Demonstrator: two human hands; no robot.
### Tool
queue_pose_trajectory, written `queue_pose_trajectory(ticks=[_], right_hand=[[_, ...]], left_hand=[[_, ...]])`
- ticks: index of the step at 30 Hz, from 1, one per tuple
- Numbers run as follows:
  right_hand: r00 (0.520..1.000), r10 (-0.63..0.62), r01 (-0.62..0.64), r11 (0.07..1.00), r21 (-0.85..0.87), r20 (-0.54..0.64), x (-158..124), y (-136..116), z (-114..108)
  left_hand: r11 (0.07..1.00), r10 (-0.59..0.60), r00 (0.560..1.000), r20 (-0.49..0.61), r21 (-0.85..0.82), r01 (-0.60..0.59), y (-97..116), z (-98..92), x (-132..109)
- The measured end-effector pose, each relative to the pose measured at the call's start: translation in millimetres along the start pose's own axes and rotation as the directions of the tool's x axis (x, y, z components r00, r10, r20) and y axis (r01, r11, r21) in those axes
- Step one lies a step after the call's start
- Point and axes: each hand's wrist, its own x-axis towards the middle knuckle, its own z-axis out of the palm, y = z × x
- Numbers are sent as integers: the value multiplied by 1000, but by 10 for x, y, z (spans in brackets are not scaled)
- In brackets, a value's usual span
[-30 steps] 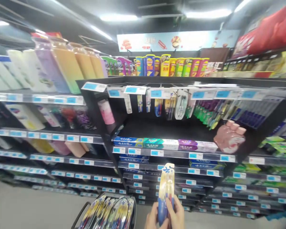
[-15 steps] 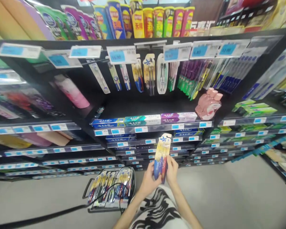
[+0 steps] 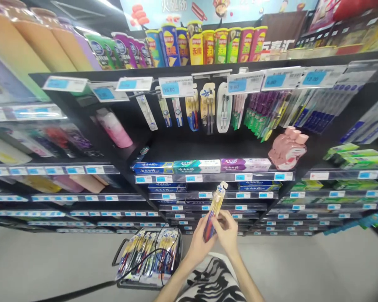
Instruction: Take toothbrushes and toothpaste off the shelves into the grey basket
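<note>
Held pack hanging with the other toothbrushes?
No, the left hand and right hand hold the pack, apart from the hanging toothbrushes.

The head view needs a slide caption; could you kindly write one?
Left hand and right hand hold a toothbrush pack before store shelves, a basket of packs nearby.

One price tag (image 3: 184, 86) reads 16.00, the next tag (image 3: 247, 84) a blurred figure starting with 9, another tag (image 3: 290, 77) 6.80 and the rightmost legible tag (image 3: 329, 76) 12.00, while the banner (image 3: 182, 16) shows 火腿肠, a chip canister (image 3: 196, 49) 无限, and white lettering (image 3: 282, 45) ends in 汇
</note>
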Motion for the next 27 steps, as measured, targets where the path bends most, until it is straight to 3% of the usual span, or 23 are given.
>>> queue_pose_trajectory(ticks=[3, 7, 11, 14, 19, 23, 27], right_hand=[[994, 45, -44, 999, -8, 97, 4, -10, 58], [986, 110, -112, 994, 15, 123, 44, 42, 103], [995, -4, 7, 999, -32, 104, 268, -82, 115], [978, -189, 200, 970, -138, 91, 618, -408, 145], [833, -533, 553, 804, -221, 147, 1350, -1155, 307], [774, -606, 632, 757, -167, 182, 1780, -1565, 508], [739, -652, 671, 733, -107, 170, 1999, -1743, 691]], left_hand=[[1000, 4, 996, -92, 19, -2, -43, -30, 22], [998, -44, 984, -171, 28, 49, -131, -73, -34], [998, -44, 988, -148, -60, 35, -150, -85, -110], [996, -23, 995, -97, -91, 14, -122, -87, -163], [999, -35, 996, 79, -29, 37, -84, -108, -305], [996, -75, 980, 182, 70, 63, -21, -138, -407], [985, -103, 962, 252, 163, 63, 30, -164, -445]])
